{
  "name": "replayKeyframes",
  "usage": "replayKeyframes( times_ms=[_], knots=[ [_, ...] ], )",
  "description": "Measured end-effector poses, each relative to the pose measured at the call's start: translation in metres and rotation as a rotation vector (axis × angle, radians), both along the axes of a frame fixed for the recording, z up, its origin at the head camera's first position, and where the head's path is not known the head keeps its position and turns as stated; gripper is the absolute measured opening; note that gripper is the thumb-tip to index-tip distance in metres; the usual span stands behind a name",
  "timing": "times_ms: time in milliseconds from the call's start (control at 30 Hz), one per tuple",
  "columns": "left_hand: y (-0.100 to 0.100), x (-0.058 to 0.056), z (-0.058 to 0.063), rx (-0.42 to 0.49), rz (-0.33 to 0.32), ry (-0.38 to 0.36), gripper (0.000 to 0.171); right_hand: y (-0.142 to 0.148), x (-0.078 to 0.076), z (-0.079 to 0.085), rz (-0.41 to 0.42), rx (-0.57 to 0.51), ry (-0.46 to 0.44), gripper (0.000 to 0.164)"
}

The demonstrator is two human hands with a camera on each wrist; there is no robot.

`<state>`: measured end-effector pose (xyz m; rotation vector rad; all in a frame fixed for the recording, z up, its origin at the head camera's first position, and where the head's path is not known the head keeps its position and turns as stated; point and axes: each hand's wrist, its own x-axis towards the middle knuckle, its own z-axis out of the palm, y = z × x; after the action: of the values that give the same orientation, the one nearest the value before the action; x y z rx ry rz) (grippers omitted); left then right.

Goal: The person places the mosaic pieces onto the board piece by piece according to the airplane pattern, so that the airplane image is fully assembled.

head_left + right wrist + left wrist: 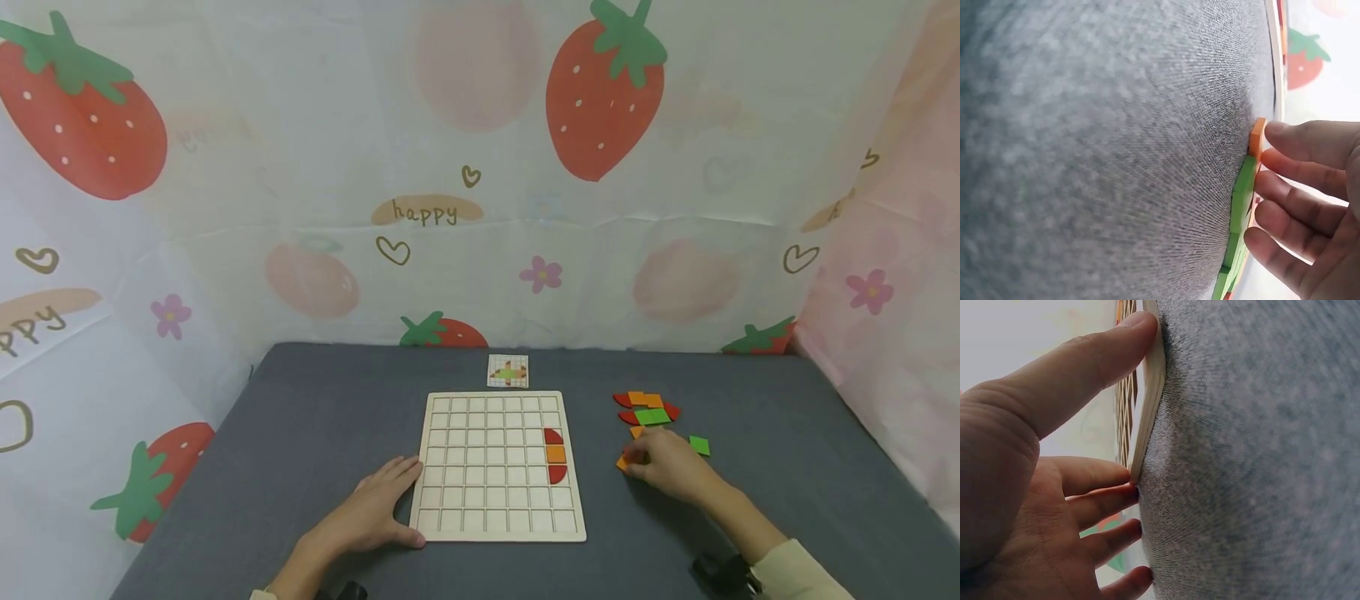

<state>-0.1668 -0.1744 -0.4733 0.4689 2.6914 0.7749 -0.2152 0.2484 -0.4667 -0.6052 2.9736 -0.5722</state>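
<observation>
A dark grey, cloth-covered counter (330, 433) carries a pale wooden board (573, 533) marked with a grid of squares. In the board's rightmost column, a flat orange square piece (556, 454) sits between two red, round-edged pieces (553, 437), one above and one below. The person's left hand (381, 502) lies at the board's left side, its grip spread, the thumb on the near corner and fingertips by the edge.

Well to the right of the board, the right hand (667, 462) is low over loose pieces, thumb and forefinger at a small flat orange piece (1257, 137); whether its grip pinches that piece, I cannot tell. Beyond the hand lie red, orange and green pieces (651, 416); a green square (699, 447) lies just beside it. Behind the board is a small white card (507, 372) showing a coloured grid pattern.
</observation>
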Motion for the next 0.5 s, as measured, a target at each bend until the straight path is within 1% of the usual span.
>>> replayKeyframes(
  times_ms=[233, 500],
  knots=[
    [-0.0005, -0.0002, -0.001, 0.003, -0.003, 0.003, 0.102, -0.0031, 0.0005, 0.0004, 0.005, 0.023, 0.014, 0.011],
    [-0.0007, 0.0, -0.0003, 0.01, -0.004, 0.006, 0.102, -0.0077, -0.0031, -0.0018, 0.019, 0.048, 0.035, 0.014]
  ],
)
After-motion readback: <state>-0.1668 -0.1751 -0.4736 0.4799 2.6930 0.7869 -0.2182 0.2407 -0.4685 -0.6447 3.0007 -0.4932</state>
